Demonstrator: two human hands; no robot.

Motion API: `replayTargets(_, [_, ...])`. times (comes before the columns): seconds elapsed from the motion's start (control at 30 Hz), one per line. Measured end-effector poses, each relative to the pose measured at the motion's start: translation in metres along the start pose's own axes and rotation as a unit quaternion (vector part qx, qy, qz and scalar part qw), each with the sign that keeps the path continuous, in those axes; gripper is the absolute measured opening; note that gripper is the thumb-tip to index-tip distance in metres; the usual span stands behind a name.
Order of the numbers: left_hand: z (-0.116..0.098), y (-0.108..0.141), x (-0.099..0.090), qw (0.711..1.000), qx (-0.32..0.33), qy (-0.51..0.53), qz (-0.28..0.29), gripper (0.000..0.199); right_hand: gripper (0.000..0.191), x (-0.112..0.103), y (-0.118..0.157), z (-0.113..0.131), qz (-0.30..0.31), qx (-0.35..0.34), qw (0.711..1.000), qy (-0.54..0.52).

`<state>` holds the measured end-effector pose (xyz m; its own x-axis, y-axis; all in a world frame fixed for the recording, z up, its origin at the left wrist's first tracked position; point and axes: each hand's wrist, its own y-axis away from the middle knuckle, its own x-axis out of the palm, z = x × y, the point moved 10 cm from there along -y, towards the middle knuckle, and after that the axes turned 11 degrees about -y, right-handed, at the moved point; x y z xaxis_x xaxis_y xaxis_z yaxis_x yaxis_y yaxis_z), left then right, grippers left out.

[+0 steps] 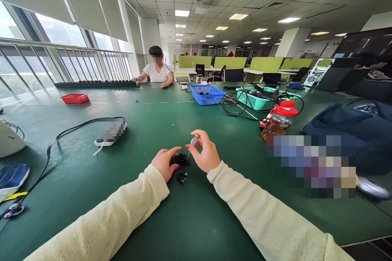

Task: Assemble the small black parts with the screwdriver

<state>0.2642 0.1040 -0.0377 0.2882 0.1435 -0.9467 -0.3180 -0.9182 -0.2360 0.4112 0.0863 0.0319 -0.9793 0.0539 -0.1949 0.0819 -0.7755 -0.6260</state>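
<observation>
My right hand (pixel 206 153) is closed around the clear handle of a small screwdriver (pixel 195 140). Its shaft slants down to the right end of a small black plastic part (pixel 181 159) on the green table. The fingers and thumb of my left hand (pixel 164 163) grip the left side of that part and press it against the tabletop. Just nearer to me lies a second, smaller black piece (pixel 182 177) with light metal prongs, touched by neither hand. Where the screwdriver's tip meets the part is too small to make out.
Ahead stand a blue basket (pixel 207 98), a green basket (pixel 257 101) of cables and a red tray (pixel 74 98). To the right are a red-lidded bottle (pixel 278 120) and a dark blue bag (pixel 352 134). A corded white device (pixel 110 131) lies left. Across the table sits another person (pixel 157 71).
</observation>
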Motion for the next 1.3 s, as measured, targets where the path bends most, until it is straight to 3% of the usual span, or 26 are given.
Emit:
replayTargets(0.13, [0.001,-0.001,0.000,1.000,0.002,-0.007,-0.005,0.061,0.026,0.002,0.007,0.017,0.000,-0.062,0.997,-0.045])
replayTargets(0.23, [0.001,-0.001,-0.001,1.000,-0.004,-0.019,-0.004,0.060,0.021,0.017,0.013,0.029,0.046,-0.106,0.993,-0.026])
replayTargets(0.47, [-0.014,0.000,-0.002,0.997,0.052,-0.063,0.001,0.023,0.021,0.050,0.018,0.036,0.149,-0.169,0.974,0.026])
replayTargets(0.57, [-0.021,0.000,0.000,0.993,0.091,-0.075,-0.006,0.021,0.023,0.056,0.018,0.035,0.158,-0.168,0.972,0.046])
replayTargets(0.83, [-0.026,0.000,-0.001,0.989,0.130,-0.051,-0.045,0.020,0.027,0.045,0.023,0.054,0.126,-0.227,0.965,0.034])
replayTargets(0.97, [-0.020,0.001,0.006,0.989,0.131,-0.052,-0.048,0.023,0.025,0.021,0.026,0.070,0.026,-0.295,0.955,0.015])
replayTargets(1.07, [-0.015,0.001,0.008,0.991,0.113,-0.059,-0.052,0.036,0.025,0.011,0.024,0.065,-0.019,-0.277,0.960,0.026])
replayTargets(1.3, [-0.016,0.000,0.006,0.991,0.110,-0.058,-0.051,0.046,0.026,0.017,0.011,0.031,0.004,-0.171,0.985,0.035])
